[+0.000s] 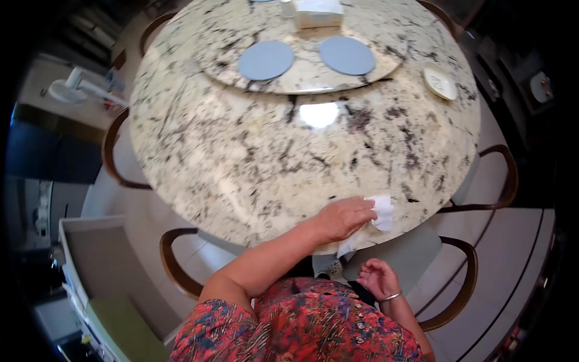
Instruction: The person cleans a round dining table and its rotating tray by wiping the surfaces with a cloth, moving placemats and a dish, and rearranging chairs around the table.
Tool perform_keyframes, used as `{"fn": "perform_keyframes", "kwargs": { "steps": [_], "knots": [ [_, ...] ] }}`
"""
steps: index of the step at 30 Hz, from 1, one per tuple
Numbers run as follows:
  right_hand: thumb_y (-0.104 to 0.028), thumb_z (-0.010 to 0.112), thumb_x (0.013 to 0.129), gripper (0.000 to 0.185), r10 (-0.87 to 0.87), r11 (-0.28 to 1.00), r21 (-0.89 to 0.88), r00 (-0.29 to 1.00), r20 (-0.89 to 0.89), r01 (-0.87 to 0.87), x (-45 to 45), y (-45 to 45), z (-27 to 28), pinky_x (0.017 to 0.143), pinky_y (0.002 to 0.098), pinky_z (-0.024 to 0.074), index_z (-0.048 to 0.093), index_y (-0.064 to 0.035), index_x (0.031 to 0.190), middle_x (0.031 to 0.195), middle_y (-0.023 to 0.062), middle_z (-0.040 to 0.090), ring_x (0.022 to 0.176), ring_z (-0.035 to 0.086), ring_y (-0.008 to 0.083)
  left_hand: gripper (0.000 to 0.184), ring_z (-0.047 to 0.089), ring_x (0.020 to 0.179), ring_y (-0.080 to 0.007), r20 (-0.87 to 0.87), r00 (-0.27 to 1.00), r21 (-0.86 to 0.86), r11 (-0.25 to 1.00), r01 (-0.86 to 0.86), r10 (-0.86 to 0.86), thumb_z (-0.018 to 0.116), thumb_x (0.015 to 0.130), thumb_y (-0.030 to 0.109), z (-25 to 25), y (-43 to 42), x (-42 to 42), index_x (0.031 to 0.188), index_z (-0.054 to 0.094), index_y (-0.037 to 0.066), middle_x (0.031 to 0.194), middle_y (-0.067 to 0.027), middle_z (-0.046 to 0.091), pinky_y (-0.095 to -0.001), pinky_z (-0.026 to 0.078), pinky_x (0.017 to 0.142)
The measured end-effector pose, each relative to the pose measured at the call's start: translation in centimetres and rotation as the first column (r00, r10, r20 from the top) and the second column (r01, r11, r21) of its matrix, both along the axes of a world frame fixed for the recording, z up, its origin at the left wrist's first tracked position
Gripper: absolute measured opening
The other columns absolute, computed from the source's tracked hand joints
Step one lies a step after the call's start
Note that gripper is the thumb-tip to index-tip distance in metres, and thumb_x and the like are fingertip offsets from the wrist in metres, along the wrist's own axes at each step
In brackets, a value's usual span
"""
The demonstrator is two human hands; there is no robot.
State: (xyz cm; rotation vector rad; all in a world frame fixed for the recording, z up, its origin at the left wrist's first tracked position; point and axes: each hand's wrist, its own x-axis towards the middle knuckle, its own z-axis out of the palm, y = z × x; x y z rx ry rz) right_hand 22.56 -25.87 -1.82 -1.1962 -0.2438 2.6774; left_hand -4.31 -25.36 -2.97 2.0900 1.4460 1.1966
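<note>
My left hand [345, 218] reaches across in front of me to the near edge of the stone table. Its fingers are closed on a white tissue [382, 214], which lies against the tabletop. Another white piece shows below the wrist at the table's rim; I cannot tell if it belongs to the same tissue. My right hand [379, 279], with a bangle at the wrist, is held low in front of my body, below the table edge. Its fingers are loosely curled and apart, with nothing visible in them.
The round speckled table [253, 163] carries a raised turntable [301, 81] with two blue-grey round mats [266, 60] and a tissue box [318, 14]. At the right lies a small white dish [439, 81]. Chairs with curved wooden backs [470, 283] ring the table. An open drawer [114, 271] stands lower left.
</note>
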Motion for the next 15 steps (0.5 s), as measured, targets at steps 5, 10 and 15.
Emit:
{"fn": "perform_keyframes", "kwargs": {
  "steps": [5,10,15],
  "knots": [
    [-0.02,0.051,0.089,0.02,-0.071,0.994,-0.073,0.993,0.094,0.078,2.4,-1.2,-3.7,0.074,0.0424,0.055,0.06,-0.0034,0.093,0.087,0.01,0.062,0.079,0.062,0.0249,0.033,0.054,0.084,-0.0135,0.521,0.199,-0.62,0.528,-0.58,0.83,0.039,0.101,0.03,6.1,-11.5,-9.6,0.109,0.059,0.004,0.091,-0.004,0.056,-0.0272,0.046,0.073],
    [-0.021,0.052,0.089,0.02,-0.097,0.98,-0.163,0.987,0.125,0.117,0.6,0.0,-5.4,0.075,0.0435,0.054,0.06,-0.0041,0.096,0.087,0.0098,0.063,0.079,0.062,0.0253,0.04,0.05,0.12,-0.0348,-0.368,0.331,-0.134,0.303,-0.943,0.869,0.043,0.099,0.021,0.7,-25.9,-28.8,0.132,0.047,0.0,0.126,-0.024,0.054,-0.0399,0.039,0.1],
    [-0.031,0.05,0.092,0.028,-0.09,0.987,-0.125,0.991,0.094,0.102,-2.2,1.7,-8.5,0.077,0.0447,0.0534,0.061,-0.0061,0.1,0.091,0.0104,0.064,0.084,0.061,0.0246,0.055,0.02,0.139,-0.0399,-0.621,0.46,-0.196,0.443,-0.875,0.634,0.04,0.097,0.027,2.1,-19.8,-18.3,0.143,0.03,-0.002,0.145,-0.0268,0.03,-0.0465,0.015,0.114]
  ]
}}
